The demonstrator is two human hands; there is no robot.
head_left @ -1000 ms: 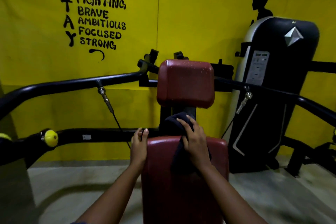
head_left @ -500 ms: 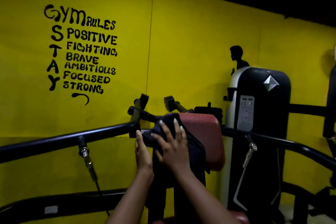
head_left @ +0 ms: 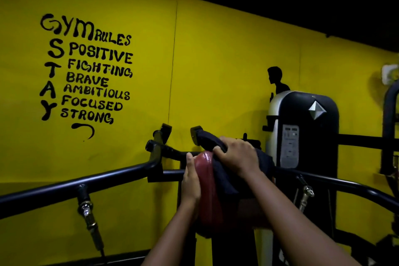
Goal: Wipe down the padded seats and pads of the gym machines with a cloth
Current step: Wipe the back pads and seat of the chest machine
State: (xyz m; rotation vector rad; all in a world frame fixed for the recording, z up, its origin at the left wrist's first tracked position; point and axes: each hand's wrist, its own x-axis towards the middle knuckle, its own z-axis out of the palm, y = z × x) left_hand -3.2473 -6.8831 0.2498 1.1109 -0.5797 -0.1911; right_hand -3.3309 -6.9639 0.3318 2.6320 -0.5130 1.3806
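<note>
The red padded upper pad [head_left: 208, 190] of the gym machine stands in front of me at centre. A dark cloth [head_left: 228, 170] is draped over its top and front. My right hand [head_left: 237, 155] grips the cloth on top of the pad, fingers curled over it. My left hand [head_left: 191, 179] lies flat against the pad's left side, fingers straight and pointing up. The lower seat is out of view.
Black tubular machine arms [head_left: 108, 179] run left and right of the pad, with cable fittings [head_left: 86, 209] hanging below. Two black handles [head_left: 164, 134] stick up behind the pad. A black weight-stack housing [head_left: 306, 127] stands at right against the yellow wall [head_left: 216, 71].
The view has risen from the lower seat to the upper pad. My right hand carried the cloth up from the seat onto the pad's top and now curls over it; my left hand moved up alongside.
</note>
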